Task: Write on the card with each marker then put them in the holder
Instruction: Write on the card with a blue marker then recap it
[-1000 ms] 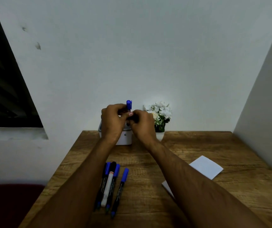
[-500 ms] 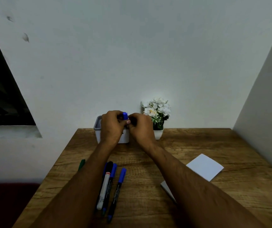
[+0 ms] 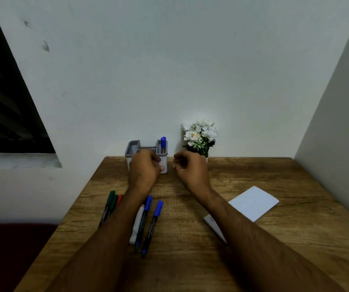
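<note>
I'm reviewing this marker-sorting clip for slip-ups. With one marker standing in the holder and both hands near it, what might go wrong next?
1. The left hand sits right against the holder; pulling back carelessly might nudge it and tip the blue marker standing in its right compartment.
2. The left forearm lies over the markers on the table; dragging it back may roll or scatter them.
3. The card lies partly under the right forearm, so it may shift.
</note>
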{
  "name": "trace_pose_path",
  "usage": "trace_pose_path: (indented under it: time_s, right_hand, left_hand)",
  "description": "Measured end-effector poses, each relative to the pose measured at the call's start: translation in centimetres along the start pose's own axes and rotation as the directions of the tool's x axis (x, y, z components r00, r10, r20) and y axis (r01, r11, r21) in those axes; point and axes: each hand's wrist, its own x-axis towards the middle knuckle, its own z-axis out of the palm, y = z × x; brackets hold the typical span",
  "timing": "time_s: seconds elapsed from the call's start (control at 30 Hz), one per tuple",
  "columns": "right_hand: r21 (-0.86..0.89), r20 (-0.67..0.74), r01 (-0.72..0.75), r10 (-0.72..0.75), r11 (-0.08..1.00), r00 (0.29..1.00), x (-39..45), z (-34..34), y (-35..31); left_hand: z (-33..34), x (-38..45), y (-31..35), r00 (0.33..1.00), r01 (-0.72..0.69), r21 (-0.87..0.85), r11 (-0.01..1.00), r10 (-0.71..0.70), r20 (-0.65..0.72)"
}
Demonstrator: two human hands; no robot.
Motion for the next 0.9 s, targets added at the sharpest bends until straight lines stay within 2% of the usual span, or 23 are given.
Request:
trace_pose_path:
  time_s: [0.1,0.27,0.37,0.47,0.6,0.67,0.7,0.77,0.9]
  right_hand:
    - [0.011,0.002,-0.022,0.022,1.0,1.0,-1.5,-0.4,0.2]
    - [0.016,0.041,-0.045,0.044,0.999,0.998,-3.8,-1.0,0.5]
    - [0.005,0.06,-0.067,0.066,0.998,0.996,-4.6,-1.3,0.9]
    - [-0.013,0.076,-0.081,0.082,0.997,0.994,-5.2,-1.5,1.2]
    - [0.016,0.077,-0.108,0.106,0.994,0.991,-5.6,-2.4,1.3]
    - [0.073,0.106,-0.153,0.145,0.986,0.984,-5.8,-2.9,1.2]
    - [0.102,0.13,-0.183,0.169,0.978,0.977,-6.0,-3.2,1.1]
    - [0.143,0.193,-0.253,0.224,0.957,0.955,-6.3,-3.7,0.8]
    - [0.295,0.358,-0.454,0.343,0.841,0.868,-7.0,-5.3,0.3]
  left_hand:
    - [-0.2,-1.5,0.2,0.97,0.016,0.197,0.98,-0.064,0.236]
    - [-0.2,-3.7,0.9,0.893,-0.015,0.36,0.933,-0.149,0.424]
    - [-0.1,-4.3,1.1,0.872,-0.047,0.39,0.92,-0.153,0.465]
    - [0.2,-4.3,1.2,0.895,-0.033,0.356,0.934,-0.131,0.426]
    - [0.3,-3.9,1.7,0.913,0.093,0.17,0.981,-0.153,0.377]
    - [0.0,-3.7,2.3,0.913,0.177,-0.016,0.984,-0.158,0.376]
    - [0.0,-3.7,2.7,0.916,0.23,-0.156,0.96,-0.159,0.369]
    - [0.0,-3.9,3.7,0.922,0.327,-0.431,0.841,-0.184,0.341]
    - [1.5,-4.3,5.3,0.915,0.402,-0.666,0.628,-0.255,0.312]
